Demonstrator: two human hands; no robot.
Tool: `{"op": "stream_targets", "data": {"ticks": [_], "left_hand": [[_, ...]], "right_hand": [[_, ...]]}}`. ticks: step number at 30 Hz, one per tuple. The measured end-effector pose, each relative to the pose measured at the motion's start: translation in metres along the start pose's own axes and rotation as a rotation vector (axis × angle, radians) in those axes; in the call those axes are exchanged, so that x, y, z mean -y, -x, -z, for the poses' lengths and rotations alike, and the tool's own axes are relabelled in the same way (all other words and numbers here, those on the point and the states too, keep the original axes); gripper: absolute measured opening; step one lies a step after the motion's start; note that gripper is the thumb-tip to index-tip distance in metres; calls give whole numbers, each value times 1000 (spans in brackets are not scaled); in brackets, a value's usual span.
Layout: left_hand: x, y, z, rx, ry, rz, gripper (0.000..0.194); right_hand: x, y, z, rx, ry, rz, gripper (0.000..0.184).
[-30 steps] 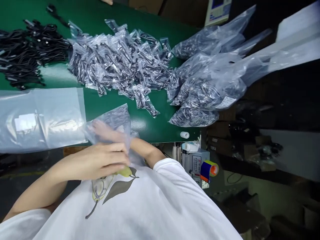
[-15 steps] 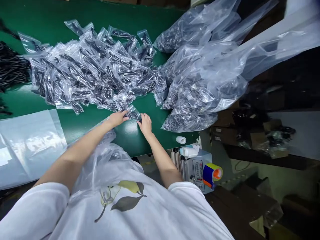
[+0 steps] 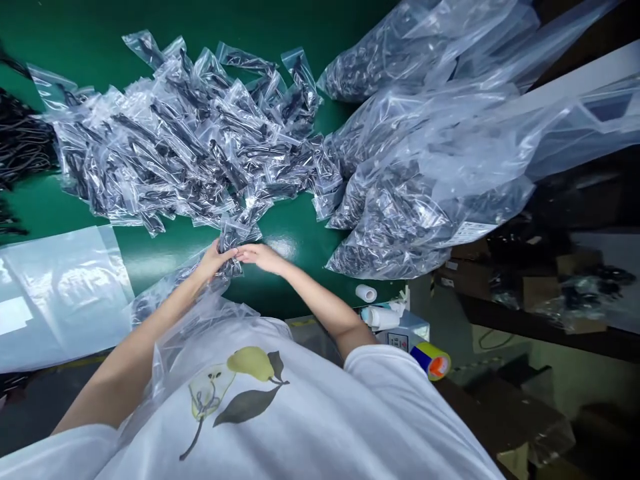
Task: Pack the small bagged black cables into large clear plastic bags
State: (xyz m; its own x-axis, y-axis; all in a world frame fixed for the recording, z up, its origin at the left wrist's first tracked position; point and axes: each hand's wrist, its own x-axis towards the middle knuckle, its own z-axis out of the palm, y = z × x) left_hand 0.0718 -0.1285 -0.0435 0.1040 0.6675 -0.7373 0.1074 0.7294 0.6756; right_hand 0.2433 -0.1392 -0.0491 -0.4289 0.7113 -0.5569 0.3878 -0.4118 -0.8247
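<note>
Small clear zip bags with black cables in them (image 3: pixel 233 268) are gripped in my left hand (image 3: pixel 215 260), near the table's front edge. My right hand (image 3: pixel 263 257) meets them from the right, its fingers closed at the bags; how many bags there are I cannot tell. Just beyond lies a wide pile of similar small bags (image 3: pixel 175 140). A large clear plastic bag (image 3: pixel 213 303), partly hidden by my left arm, lies against my front below the hands.
Large filled plastic bags (image 3: pixel 400 227) lean along the table's right side. Flat clear bags (image 3: pixel 65 287) lie at the left, below black cables (image 3: pixel 23 137). A white roll (image 3: pixel 366 293) sits at the right front edge, near a tape roll (image 3: pixel 433 361). The tabletop (image 3: pixel 295 227) is green.
My right hand has moved left to meet my left hand, which has come slightly left and nearer me. The small bags between them have turned more upright. The view has shifted a little.
</note>
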Motion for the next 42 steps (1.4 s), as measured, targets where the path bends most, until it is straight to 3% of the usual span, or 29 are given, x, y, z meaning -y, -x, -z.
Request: {"op": "stream_targets", "data": {"ticks": [2,5,6,8,10,13,16,19,21,25,28,31,37,40,42], "left_hand": [[-5,1,1,61,135,124,58],[-13,7,-1,69,275,136,53],[-15,9,-1,75,291,120,49],[-19,14,3,66,295,87,44],[-23,17,11,15,319,79,41],[-27,20,22,-62,410,110,48],[-31,19,25,-90,488,118,52],[-36,19,22,-99,529,115,52],[-39,20,21,-86,544,108,51],[-41,22,29,-63,580,93,45],[-39,23,37,-83,610,114,40],[-38,25,39,-125,603,152,43],[-46,33,38,-150,654,143,40],[-50,36,42,-145,664,138,42],[-52,38,45,-134,669,123,47]], "right_hand": [[2,-10,42,-163,176,57,46],[-6,-28,108,-555,601,59,56],[-10,-32,124,-597,712,36,54],[-19,-32,144,-552,847,9,43],[-21,-28,146,-493,886,16,33],[-3,-32,130,-474,861,92,30],[30,-69,108,-503,795,136,28],[58,-115,89,-594,668,-10,33],[67,-127,80,-614,619,-71,31],[62,-96,77,-520,671,95,24],[57,-58,94,-422,716,180,41],[62,-42,126,-452,677,131,51],[84,-80,194,-711,727,-67,38],[89,-99,213,-588,881,-185,34],[89,-101,215,-538,950,-155,28]]}}
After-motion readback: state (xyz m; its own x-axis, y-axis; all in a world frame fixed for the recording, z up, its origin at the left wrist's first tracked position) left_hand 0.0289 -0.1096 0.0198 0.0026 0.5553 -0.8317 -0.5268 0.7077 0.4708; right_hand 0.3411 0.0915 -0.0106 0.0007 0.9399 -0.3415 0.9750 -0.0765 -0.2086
